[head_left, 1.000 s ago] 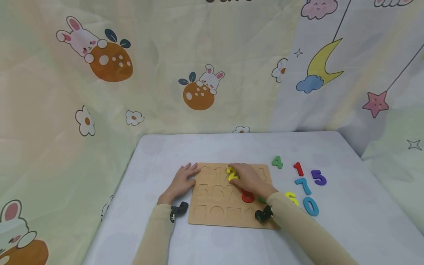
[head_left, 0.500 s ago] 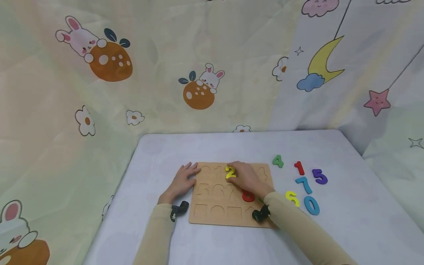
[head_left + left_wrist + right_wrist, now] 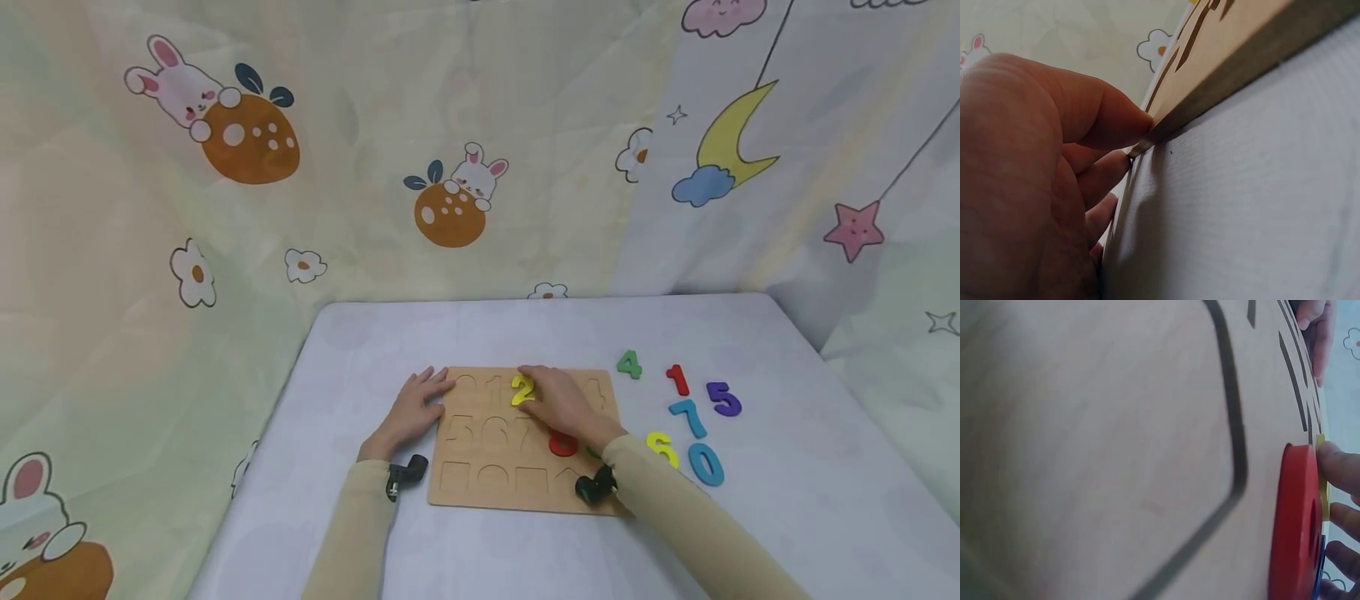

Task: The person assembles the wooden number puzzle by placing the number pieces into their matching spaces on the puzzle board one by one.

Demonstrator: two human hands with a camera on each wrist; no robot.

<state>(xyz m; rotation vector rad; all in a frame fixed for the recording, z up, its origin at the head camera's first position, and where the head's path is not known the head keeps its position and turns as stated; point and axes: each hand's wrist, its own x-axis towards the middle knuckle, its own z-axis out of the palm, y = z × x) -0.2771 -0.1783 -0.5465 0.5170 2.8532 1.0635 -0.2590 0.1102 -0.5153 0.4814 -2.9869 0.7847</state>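
A light wooden number board (image 3: 487,455) lies on the white table, with recessed outlines in three rows. My left hand (image 3: 405,414) rests along the board's left edge, fingers extended; in the left wrist view its thumb (image 3: 1116,115) presses the edge. With thumb and fingers my right hand (image 3: 564,402) pinches a yellow number 2 (image 3: 522,390) in the top row, by the outline right of the 1. A red number 8 (image 3: 562,443) sits in the middle row below the hand. In the right wrist view a dark blue piece (image 3: 1319,569) shows beneath the fingers, mostly hidden.
Right of the board lie a green 4 (image 3: 629,365), red 1 (image 3: 678,381), purple 5 (image 3: 724,400), blue 7 (image 3: 690,417), yellow 6 (image 3: 662,448) and blue 0 (image 3: 706,464). A green piece (image 3: 593,452) peeks out beside the right wrist. A printed cloth (image 3: 360,183) hangs behind the table.
The right hand has shifted the yellow 2 slightly left and straightened it at the top row. The left hand stays at the board's edge.
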